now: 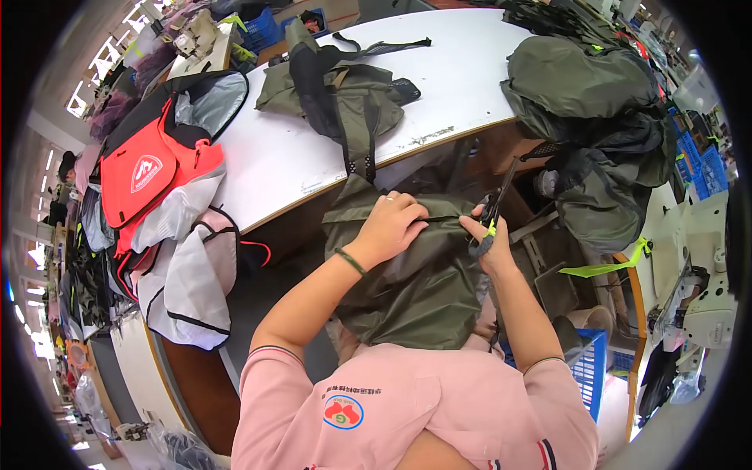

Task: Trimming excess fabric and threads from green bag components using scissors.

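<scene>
Across my lap lies an olive-green fabric bag piece (419, 290), its upper edge folded into a seam. My left hand (389, 227) is closed on that edge, fingers curled over the cloth and thumb tucked by them. At the seam's right end my right hand (492, 239) grips black scissors (491, 210) with a bit of yellow-green tied at the handle. The blades point up and away from me. Thumb and fingertips of that hand sit close against the cloth; whether they also pinch it, I cannot tell.
A white table (258, 184) curves in front, bearing an olive bag piece with black straps (337, 94). Red and grey bags (145, 176) hang over its left end. Olive bags (583, 94) are heaped at right, near a sewing machine (709, 305). A blue basket (591, 368) stands beside me.
</scene>
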Demonstrator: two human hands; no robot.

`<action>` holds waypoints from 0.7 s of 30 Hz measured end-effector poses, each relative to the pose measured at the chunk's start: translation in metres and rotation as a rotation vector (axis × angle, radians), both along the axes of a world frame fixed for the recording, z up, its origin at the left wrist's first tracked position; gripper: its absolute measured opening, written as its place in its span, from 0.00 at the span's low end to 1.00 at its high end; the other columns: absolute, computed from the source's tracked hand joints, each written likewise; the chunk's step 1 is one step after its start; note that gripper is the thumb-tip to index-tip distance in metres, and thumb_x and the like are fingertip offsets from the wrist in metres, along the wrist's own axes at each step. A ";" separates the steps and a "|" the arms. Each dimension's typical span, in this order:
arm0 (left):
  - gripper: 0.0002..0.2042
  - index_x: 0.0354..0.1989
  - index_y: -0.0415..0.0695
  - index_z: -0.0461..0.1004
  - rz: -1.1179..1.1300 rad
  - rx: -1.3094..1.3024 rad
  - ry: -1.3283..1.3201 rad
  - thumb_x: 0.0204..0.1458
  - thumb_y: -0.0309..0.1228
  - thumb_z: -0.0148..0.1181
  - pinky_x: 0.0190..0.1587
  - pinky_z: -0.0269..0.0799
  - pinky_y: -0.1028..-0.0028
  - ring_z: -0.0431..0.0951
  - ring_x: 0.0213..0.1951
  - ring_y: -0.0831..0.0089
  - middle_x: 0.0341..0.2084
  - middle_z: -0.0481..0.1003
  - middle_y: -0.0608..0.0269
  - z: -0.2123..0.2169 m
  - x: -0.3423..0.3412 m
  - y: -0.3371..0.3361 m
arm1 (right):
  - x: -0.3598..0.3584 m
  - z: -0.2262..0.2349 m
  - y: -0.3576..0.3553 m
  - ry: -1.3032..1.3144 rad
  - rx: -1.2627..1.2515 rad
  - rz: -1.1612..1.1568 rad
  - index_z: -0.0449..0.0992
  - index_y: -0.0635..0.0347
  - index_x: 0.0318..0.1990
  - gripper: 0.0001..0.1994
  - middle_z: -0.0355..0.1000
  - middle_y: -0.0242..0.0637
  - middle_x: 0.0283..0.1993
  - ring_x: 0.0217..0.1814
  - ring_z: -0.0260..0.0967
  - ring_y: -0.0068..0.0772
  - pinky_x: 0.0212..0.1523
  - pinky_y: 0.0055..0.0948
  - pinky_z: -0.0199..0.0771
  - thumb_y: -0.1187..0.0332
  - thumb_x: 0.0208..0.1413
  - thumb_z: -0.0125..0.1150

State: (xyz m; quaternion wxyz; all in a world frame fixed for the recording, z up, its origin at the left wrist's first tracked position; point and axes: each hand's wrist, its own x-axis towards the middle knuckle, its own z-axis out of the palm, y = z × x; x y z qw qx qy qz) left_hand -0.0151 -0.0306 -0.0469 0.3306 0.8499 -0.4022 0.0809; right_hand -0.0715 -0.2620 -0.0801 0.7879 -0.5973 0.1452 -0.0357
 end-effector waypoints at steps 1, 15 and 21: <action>0.09 0.39 0.44 0.76 -0.013 -0.004 0.004 0.49 0.29 0.65 0.46 0.66 0.64 0.71 0.41 0.58 0.35 0.74 0.61 -0.002 0.003 -0.010 | -0.004 0.003 -0.005 -0.046 -0.002 -0.001 0.69 0.55 0.37 0.15 0.65 0.23 0.32 0.32 0.62 0.16 0.34 0.19 0.62 0.76 0.48 0.72; 0.05 0.37 0.40 0.75 -0.107 -0.128 0.520 0.54 0.27 0.62 0.38 0.72 0.69 0.76 0.32 0.63 0.30 0.76 0.59 0.037 0.015 0.006 | -0.026 0.063 -0.025 -0.023 -0.144 0.113 0.69 0.55 0.36 0.15 0.62 0.20 0.32 0.34 0.59 0.13 0.36 0.17 0.59 0.76 0.47 0.72; 0.07 0.36 0.44 0.76 -0.216 -0.017 0.048 0.50 0.28 0.66 0.48 0.66 0.65 0.72 0.40 0.59 0.35 0.75 0.62 0.027 0.004 -0.001 | -0.028 0.069 -0.016 -0.011 -0.004 0.107 0.69 0.54 0.36 0.16 0.62 0.20 0.33 0.35 0.59 0.13 0.36 0.17 0.60 0.77 0.46 0.73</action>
